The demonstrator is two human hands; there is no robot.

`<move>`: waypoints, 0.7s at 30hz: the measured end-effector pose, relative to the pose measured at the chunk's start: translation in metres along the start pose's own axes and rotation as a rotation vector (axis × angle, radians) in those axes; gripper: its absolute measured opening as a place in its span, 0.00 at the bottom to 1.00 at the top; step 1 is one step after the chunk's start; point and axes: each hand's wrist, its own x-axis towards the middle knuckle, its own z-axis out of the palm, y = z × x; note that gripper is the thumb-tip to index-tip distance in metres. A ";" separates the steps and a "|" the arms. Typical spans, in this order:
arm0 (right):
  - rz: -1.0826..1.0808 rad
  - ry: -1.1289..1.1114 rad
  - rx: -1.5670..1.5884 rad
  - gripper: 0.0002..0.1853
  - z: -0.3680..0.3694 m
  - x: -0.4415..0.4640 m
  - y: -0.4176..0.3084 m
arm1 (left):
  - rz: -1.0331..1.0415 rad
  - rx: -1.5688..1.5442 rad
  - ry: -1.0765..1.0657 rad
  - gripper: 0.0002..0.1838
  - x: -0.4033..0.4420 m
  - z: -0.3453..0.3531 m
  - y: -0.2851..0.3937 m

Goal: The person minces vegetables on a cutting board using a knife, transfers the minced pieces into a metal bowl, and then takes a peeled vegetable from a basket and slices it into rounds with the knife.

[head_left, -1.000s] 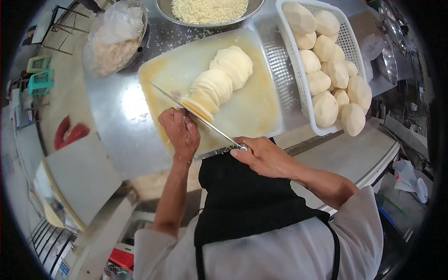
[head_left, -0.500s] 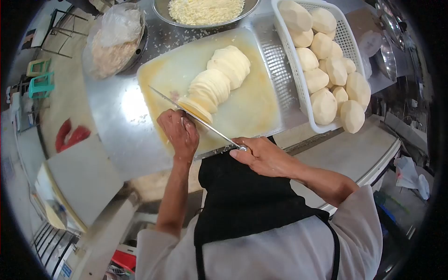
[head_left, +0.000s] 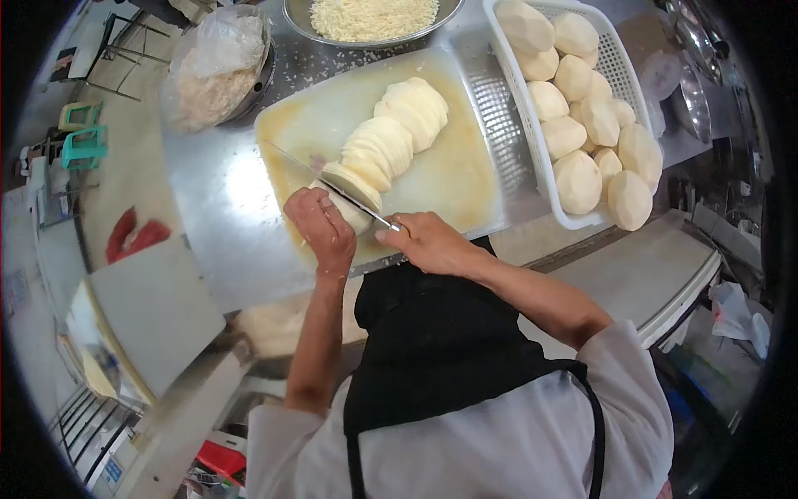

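Note:
In my right hand (head_left: 426, 241) is the handle of a knife (head_left: 371, 214), its blade slanting up and left across the front of the cutting board (head_left: 453, 187). My left hand (head_left: 322, 229) has its fingers bent over a peeled potato (head_left: 355, 216), just on the near side of the blade. Beyond the knife, a leaning row of thin potato slices (head_left: 379, 150) runs away to the upper right. The fingertips of the left hand are close to the blade; whether they touch it I cannot tell.
On the right, a white plastic basket (head_left: 544, 179) holds several peeled potatoes. A metal bowl (head_left: 374, 37) of finely chopped pale food stands at the back. A plastic bag (head_left: 218, 46) covers a pot at the back left. Small pale crumbs lie on the steel table (head_left: 195, 204).
The right hand has moved up and left with the knife, which now stands against the potato. More of the potato shows beside the left hand. The whole view has shifted slightly.

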 end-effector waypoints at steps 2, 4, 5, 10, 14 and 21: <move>-0.096 0.030 -0.027 0.26 -0.003 -0.022 0.001 | -0.027 0.079 -0.062 0.11 0.005 -0.002 0.010; -0.040 0.024 0.000 0.26 -0.017 -0.049 -0.021 | -0.052 0.117 -0.110 0.11 0.007 -0.001 0.013; -0.017 0.021 0.013 0.26 -0.022 -0.060 -0.030 | -0.063 0.120 -0.128 0.11 0.007 -0.003 0.013; 0.089 -0.041 0.011 0.27 -0.029 -0.079 -0.033 | -0.069 0.090 -0.165 0.11 0.009 -0.006 0.009; 0.178 -0.090 -0.006 0.28 -0.034 -0.084 -0.042 | -0.068 0.090 -0.164 0.11 0.006 -0.005 0.006; 0.204 -0.096 -0.014 0.27 -0.036 -0.070 -0.041 | -0.059 0.065 -0.189 0.12 0.005 -0.005 0.000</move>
